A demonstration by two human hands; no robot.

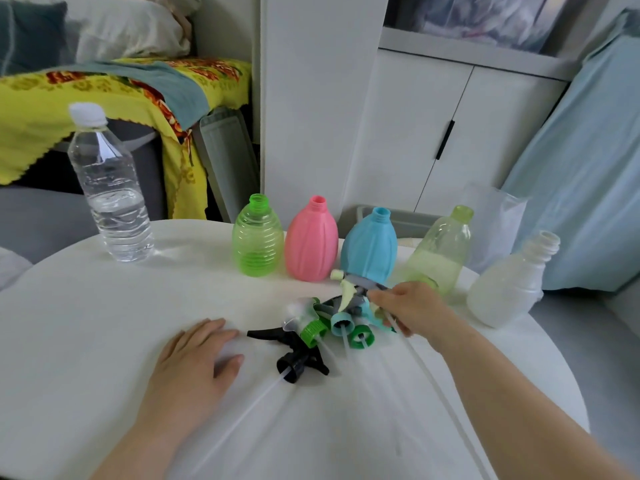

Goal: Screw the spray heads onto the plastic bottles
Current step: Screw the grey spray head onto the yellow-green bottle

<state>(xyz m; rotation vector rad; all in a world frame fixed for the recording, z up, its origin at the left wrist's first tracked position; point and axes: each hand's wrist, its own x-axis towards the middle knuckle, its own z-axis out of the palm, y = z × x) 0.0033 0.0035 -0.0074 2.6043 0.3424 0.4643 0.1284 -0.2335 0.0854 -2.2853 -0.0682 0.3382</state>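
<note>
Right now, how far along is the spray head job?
Nothing is screwed on yet. The green, pink, blue, pale yellow-green and clear bottles all stand with open necks. The right hand is reaching into the pile of spray heads; the left hand rests flat on the table. All five heads remain.

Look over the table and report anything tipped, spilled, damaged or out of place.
Nothing is spilled or visibly damaged. Five open plastic bottles stand in a row, from the ribbed green bottle to the frosted white bottle; none has a head. The spray heads lie in a tangled heap, tubes crossing. The capped clear water bottle stands apart.
</note>
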